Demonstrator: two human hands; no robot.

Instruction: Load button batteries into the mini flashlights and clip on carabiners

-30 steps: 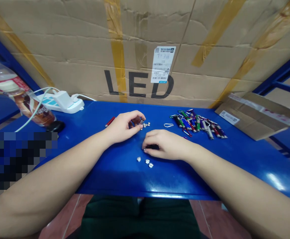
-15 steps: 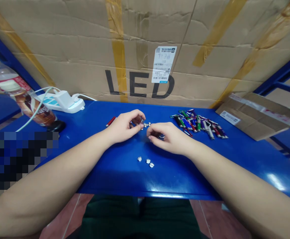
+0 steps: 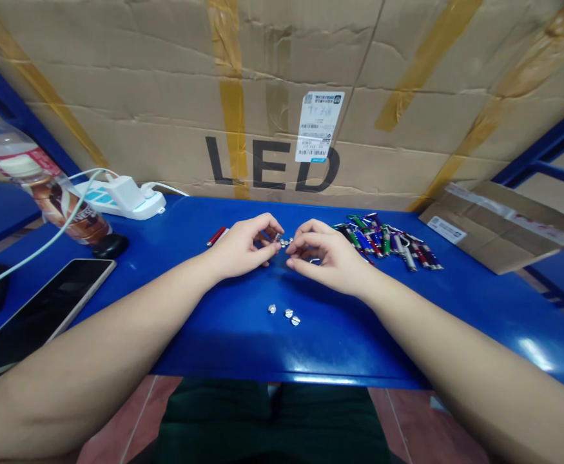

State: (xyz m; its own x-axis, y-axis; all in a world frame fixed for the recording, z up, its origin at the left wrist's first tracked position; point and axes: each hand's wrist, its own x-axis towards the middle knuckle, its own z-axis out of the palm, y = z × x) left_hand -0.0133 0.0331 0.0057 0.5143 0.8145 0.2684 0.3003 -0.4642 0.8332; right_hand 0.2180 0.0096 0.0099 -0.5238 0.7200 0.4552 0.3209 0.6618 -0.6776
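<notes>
My left hand is closed, thumb and index finger almost meeting, with a small shiny bit at the fingertips that I cannot identify. Facing it, my right hand has its fingers curled towards the thumb; a small dark, silver-edged thing shows beneath them, its kind unclear. Several tiny silver pieces lie on the blue table between and behind the fingertips. Nearer me are three round slotted metal caps. A red tube with a silvery end is partly hidden behind my left hand.
Several coloured keychain flashlights are piled beyond my right hand. A small carton stands at the right. On the left are a bottle, a power strip with cables and a phone. A large cardboard box forms the back.
The fingers of my right hand have lifted and spread slightly. My left hand has barely moved. The caps lie where they were.
</notes>
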